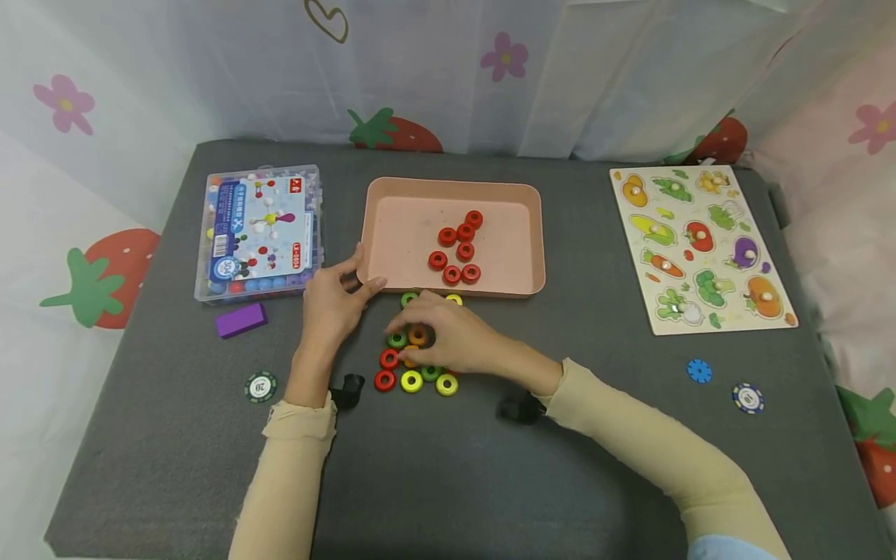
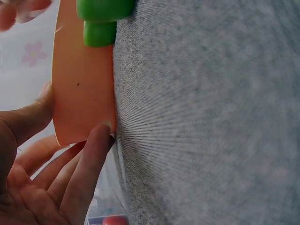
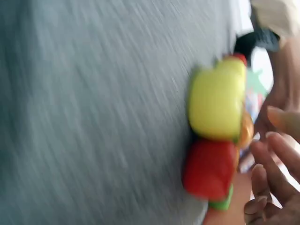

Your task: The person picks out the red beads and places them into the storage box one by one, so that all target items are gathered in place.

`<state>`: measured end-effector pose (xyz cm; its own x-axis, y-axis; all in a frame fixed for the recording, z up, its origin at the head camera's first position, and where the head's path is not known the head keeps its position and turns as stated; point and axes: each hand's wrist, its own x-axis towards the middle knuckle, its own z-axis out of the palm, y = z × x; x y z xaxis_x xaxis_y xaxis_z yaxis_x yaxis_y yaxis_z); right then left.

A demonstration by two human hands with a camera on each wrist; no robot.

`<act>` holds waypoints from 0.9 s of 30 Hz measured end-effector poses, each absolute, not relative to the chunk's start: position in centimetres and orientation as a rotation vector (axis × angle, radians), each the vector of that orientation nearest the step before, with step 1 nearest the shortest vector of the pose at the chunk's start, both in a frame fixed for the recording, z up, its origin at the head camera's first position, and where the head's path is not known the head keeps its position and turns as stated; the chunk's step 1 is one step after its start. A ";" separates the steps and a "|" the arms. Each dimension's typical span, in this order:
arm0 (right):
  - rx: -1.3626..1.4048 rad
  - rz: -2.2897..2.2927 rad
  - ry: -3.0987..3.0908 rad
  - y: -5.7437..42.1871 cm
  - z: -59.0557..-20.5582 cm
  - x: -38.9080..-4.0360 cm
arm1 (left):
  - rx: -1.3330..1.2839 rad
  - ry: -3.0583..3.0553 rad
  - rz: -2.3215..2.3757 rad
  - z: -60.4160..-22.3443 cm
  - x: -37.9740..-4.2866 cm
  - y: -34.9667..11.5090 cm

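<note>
My left hand (image 1: 334, 305) grips the near left corner of a pink tray (image 1: 392, 194), thumb at the front wall and a finger along the side. The left wrist view shows these fingers against the tray wall (image 2: 82, 98). Several red ring beads (image 1: 471, 273) lie in the tray. Just in front of it my right hand (image 1: 448, 330) hovers over a cluster of red, yellow (image 1: 411, 381), green (image 1: 397, 340) and orange (image 1: 418, 335) ring beads, partly hiding them. In the blurred right wrist view its fingers are loosely bent and apart, nothing between them, beside a yellow bead (image 3: 215, 105).
A clear case (image 1: 259, 233) of coloured pieces stands left of the tray, with a purple block (image 1: 241, 320) and a dark green chip (image 1: 260, 386) nearer. At right lie a vegetable puzzle board (image 1: 700, 249), a blue disc (image 1: 699, 371) and a blue-white chip (image 1: 748, 398).
</note>
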<state>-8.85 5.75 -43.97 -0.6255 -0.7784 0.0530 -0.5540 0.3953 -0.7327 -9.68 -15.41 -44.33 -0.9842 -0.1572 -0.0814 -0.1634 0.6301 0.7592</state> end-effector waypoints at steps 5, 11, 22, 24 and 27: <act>-1.293 -0.874 2.328 4.6 -44.9 -7.3 | -0.290 2.822 1.309 -44.3 -9.7 -15.4; -1.349 -0.805 2.333 3.7 -45.1 -6.5 | -0.284 2.824 1.304 -44.4 -9.7 -15.4; -1.376 -0.799 2.335 3.4 -45.1 -6.6 | -0.284 2.825 1.320 -44.4 -9.7 -15.4; -1.370 -0.798 2.340 3.5 -45.1 -6.7 | -0.284 2.825 1.327 -44.4 -9.7 -15.4; -1.369 -0.796 2.338 3.6 -45.0 -6.7 | -0.284 2.822 1.335 -44.4 -9.7 -15.4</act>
